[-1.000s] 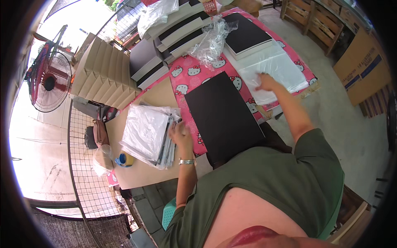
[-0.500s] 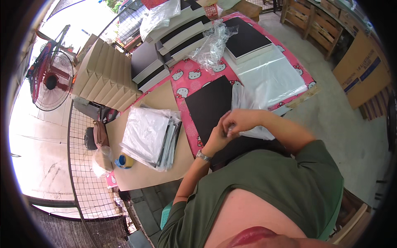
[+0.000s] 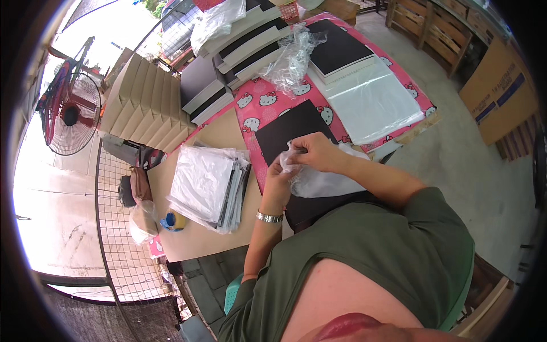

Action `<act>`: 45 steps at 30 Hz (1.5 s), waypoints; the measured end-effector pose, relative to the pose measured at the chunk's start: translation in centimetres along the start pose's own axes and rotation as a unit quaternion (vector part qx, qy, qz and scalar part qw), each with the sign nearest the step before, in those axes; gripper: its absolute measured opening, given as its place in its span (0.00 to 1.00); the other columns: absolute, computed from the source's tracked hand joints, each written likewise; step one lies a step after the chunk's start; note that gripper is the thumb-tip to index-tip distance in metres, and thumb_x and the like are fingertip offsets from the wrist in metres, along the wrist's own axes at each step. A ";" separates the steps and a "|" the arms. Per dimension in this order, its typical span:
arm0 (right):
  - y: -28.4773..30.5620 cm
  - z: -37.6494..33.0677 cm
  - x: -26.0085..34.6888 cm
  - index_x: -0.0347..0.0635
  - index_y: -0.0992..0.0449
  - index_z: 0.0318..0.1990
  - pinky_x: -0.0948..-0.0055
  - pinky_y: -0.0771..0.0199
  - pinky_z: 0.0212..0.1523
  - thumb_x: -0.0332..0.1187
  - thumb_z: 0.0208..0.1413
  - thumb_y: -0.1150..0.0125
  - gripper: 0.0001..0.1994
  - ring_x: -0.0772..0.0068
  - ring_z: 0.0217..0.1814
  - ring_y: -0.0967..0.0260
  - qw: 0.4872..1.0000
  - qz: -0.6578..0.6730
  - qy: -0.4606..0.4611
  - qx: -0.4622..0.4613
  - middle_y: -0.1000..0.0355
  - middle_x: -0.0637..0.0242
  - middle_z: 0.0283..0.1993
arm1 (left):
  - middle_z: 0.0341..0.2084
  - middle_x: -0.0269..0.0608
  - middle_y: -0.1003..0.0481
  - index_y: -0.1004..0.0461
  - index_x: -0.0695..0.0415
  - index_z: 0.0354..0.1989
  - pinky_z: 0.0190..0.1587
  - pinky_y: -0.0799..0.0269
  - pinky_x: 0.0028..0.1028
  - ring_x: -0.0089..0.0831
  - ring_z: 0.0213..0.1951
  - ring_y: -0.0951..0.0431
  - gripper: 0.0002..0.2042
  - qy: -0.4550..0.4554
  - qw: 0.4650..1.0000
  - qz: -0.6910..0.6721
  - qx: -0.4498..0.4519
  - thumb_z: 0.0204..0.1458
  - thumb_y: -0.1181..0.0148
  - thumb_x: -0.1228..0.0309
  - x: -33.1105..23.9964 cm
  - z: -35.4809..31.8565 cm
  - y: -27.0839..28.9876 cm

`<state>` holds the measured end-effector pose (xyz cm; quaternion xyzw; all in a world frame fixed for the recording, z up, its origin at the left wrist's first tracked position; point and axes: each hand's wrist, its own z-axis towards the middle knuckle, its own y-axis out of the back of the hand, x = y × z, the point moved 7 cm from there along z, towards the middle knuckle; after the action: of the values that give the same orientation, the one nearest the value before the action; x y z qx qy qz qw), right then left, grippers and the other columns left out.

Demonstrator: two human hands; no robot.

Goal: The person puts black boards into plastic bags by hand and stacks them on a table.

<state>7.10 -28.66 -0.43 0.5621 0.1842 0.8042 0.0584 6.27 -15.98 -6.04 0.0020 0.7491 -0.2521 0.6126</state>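
Note:
Between my two hands is a clear plastic bag, its gathered edge pinched in the fingers of both. My left hand, with a metal watch on the wrist, grips the bag's left side. My right hand holds the same edge from above. Beneath them a black board lies on the pink patterned cloth. Just to the right sits a flat stack of clear plastic bags, with a pile of black boards at its far end. Left of my hands, a stack of bagged boards rests on brown paper.
Brown paper-wrapped packs and tall stacks of black and white boards stand at the back. Crumpled plastic lies near them. A blue-and-yellow tape roll is at the left edge. A fan stands far left, a cardboard box at right.
Both hands have moved left and slightly up, bringing the plastic bag off the stack and over the black board. Its edge is now pinched between both hands.

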 end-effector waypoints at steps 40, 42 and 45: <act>-4.0 -1.9 -0.8 0.39 0.25 0.36 0.80 0.34 0.37 0.30 0.53 0.43 0.06 0.83 0.34 0.34 0.912 0.238 -0.124 0.310 0.28 0.69 0.30 | 0.33 0.38 0.27 0.32 0.58 0.41 0.41 0.28 0.31 0.31 0.36 0.25 0.12 -0.048 0.979 -0.198 -0.031 0.56 0.51 0.63 -4.0 -2.6 3.9; -1.8 -2.2 0.3 0.38 0.26 0.40 0.79 0.34 0.42 0.28 0.53 0.43 0.08 0.81 0.38 0.33 0.911 0.220 -0.055 0.343 0.27 0.67 0.35 | 0.35 0.40 0.26 0.33 0.56 0.44 0.44 0.28 0.35 0.35 0.39 0.25 0.15 -0.036 0.972 -0.230 -0.018 0.55 0.52 0.60 -4.6 -4.3 4.3; 3.1 -0.4 -1.7 0.41 0.29 0.38 0.76 0.31 0.38 0.34 0.55 0.46 0.07 0.78 0.35 0.31 0.912 0.386 -0.081 0.111 0.27 0.67 0.34 | 0.38 0.43 0.26 0.33 0.55 0.47 0.44 0.28 0.37 0.37 0.41 0.25 0.15 -0.029 0.997 -0.048 0.052 0.53 0.49 0.62 -1.8 -7.3 4.7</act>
<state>7.68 -32.17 -0.88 0.6557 0.0357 0.6897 -0.3051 1.48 -8.51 -5.23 -0.0091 0.7164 -0.3196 0.6202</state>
